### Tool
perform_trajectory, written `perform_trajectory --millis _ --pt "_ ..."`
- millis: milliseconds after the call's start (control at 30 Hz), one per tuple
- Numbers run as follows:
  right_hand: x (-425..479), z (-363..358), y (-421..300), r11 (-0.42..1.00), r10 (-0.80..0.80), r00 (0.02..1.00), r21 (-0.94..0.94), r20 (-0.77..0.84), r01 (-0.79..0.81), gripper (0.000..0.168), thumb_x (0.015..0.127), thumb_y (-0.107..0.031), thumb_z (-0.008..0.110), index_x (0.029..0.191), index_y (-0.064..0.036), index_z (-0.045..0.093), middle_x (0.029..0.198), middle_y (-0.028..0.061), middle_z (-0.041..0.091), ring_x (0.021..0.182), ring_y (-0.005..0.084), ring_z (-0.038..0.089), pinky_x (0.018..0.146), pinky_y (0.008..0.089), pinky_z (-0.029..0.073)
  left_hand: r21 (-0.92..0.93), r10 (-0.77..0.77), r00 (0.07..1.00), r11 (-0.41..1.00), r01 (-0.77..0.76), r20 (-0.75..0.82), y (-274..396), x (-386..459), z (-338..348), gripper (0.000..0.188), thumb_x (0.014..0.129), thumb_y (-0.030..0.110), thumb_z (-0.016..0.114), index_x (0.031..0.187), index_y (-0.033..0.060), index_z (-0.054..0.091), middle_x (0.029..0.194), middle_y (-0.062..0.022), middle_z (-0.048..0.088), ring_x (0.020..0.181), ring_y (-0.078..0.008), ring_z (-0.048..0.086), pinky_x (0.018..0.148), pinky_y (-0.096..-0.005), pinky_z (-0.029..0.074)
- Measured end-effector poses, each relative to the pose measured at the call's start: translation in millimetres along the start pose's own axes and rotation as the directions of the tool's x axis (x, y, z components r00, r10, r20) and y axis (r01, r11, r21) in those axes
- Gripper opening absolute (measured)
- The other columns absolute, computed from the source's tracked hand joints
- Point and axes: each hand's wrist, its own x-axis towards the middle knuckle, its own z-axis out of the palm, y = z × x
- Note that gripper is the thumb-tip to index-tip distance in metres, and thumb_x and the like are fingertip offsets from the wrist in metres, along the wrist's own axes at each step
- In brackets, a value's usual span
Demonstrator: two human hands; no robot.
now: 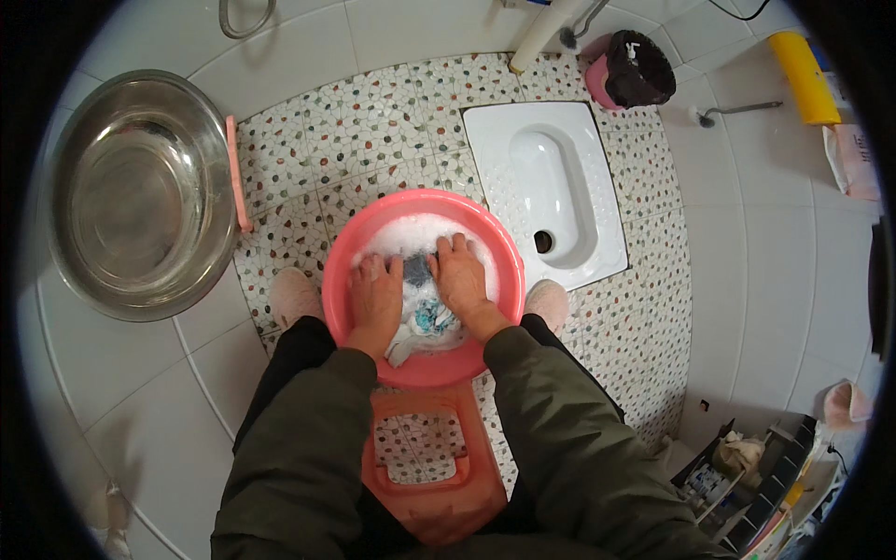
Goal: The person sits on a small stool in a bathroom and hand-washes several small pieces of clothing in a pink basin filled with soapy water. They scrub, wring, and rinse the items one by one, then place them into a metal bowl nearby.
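A round pink plastic basin (336, 308) holds white soap suds (413, 231) and wet fabric. Between my hands a dark grey cloth (418, 270) spans a short gap. My left hand (376, 294) grips its left side, with fingertips partly hidden in foam. On the other side my right hand (462, 276) has hold of it, thumb at the cloth's edge. Closer to me in the basin lie a blue patterned cloth (430, 316) and a white cloth (400, 348), both partly covered by suds.
Behind the basin is an orange plastic stool (434, 500). A white squat toilet (560, 189) adjoins at right; a pink bin (602, 82) with a black bag (637, 70) stands beyond. A large metal basin (140, 196) is at left. Bottom right, a cluttered shelf (759, 483).
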Motion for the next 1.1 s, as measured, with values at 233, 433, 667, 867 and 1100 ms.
perform_trajectory --millis 233,433,667,867,1100 --pt "17 -5 -6 0.990 0.137 0.987 0.055 -0.087 -0.133 0.035 0.090 -0.031 0.063 0.107 -0.002 0.056 0.099 0.0219 0.062 0.082 0.0397 0.065 0.071 0.0489 0.052 -0.230 -0.283 0.912 0.905 0.356 0.298 4 26 -7 0.037 0.088 0.011 0.058 0.122 -0.0028 0.053 0.106 -0.0274 0.066 0.102 -0.0430 0.063 0.086 -0.0512 0.049" --pt "7 14 -27 0.998 0.026 0.998 0.061 -0.049 -0.023 0.039 0.090 -0.027 0.065 0.121 -0.004 0.057 0.102 0.0213 0.064 0.087 0.0405 0.064 0.075 0.0479 0.052 -0.719 -0.543 0.826 0.513 0.469 0.151 11 18 -9 0.050 0.079 0.013 0.073 0.121 -0.0049 0.054 0.117 -0.0231 0.064 0.109 -0.0390 0.062 0.094 -0.0438 0.048" --pt "-12 0 -62 0.769 -0.090 0.992 0.639 0.085 0.015 0.023 0.087 -0.023 0.062 0.093 -0.002 0.067 0.092 0.0195 0.064 0.089 0.0391 0.062 0.083 0.0438 0.050 -0.506 -0.234 0.770 -0.853 0.130 0.593 -16 6 24 0.031 0.099 0.030 0.050 0.117 0.0077 0.061 0.107 -0.0069 0.064 0.100 -0.0247 0.061 0.089 -0.0375 0.050" --pt "-25 26 -90 0.823 -0.019 0.999 0.569 0.032 -0.003 0.030 0.088 -0.026 0.057 0.085 0.003 0.066 0.092 0.0261 0.064 0.088 0.0438 0.062 0.082 0.0500 0.049 -0.455 0.023 0.815 -0.820 0.347 0.579 -34 10 32 0.027 0.101 0.030 0.047 0.112 0.0115 0.062 0.103 -0.0051 0.063 0.093 -0.0220 0.061 0.076 -0.0376 0.052" --pt "25 32 -10 0.968 0.041 0.995 0.249 -0.087 -0.018 0.027 0.091 -0.023 0.056 0.083 0.000 0.066 0.086 0.0270 0.063 0.083 0.0457 0.061 0.075 0.0522 0.047 -0.612 -0.194 0.644 -0.592 0.524 0.740 15 9 -1 0.024 0.100 0.034 0.049 0.107 0.0151 0.061 0.093 -0.0023 0.063 0.077 -0.0161 0.058 0.051 -0.0340 0.042"
